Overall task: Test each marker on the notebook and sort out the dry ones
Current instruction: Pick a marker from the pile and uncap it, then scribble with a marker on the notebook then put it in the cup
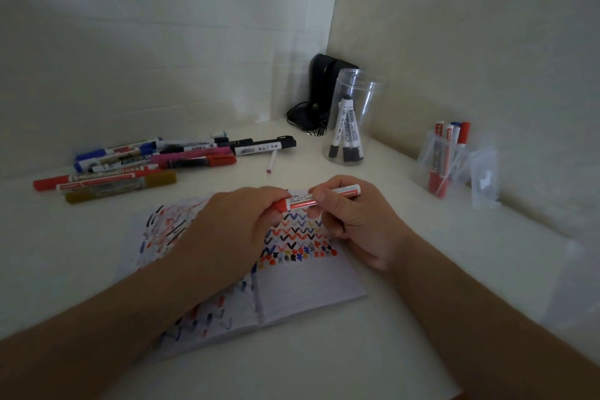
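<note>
A red marker (pixel 303 201) lies level above the open notebook (pixel 308 282), held by both hands. My left hand (pixel 227 230) grips its red cap end, my right hand (pixel 354 221) pinches the white barrel. The cap looks seated on the marker. The notebook pages carry rows of red, blue and black test marks. A pile of markers (pixel 146 159) lies at the back left. A clear cup (pixel 352 117) at the back holds black-capped markers. A clear bag (pixel 444 159) at the right holds red and blue markers.
A black device with a cable (pixel 316 91) stands in the back corner behind the cup. A thin white stick with a pink tip (pixel 272 162) lies between the marker pile and the cup. Walls close off the back and the right side of the white table (pixel 422 302).
</note>
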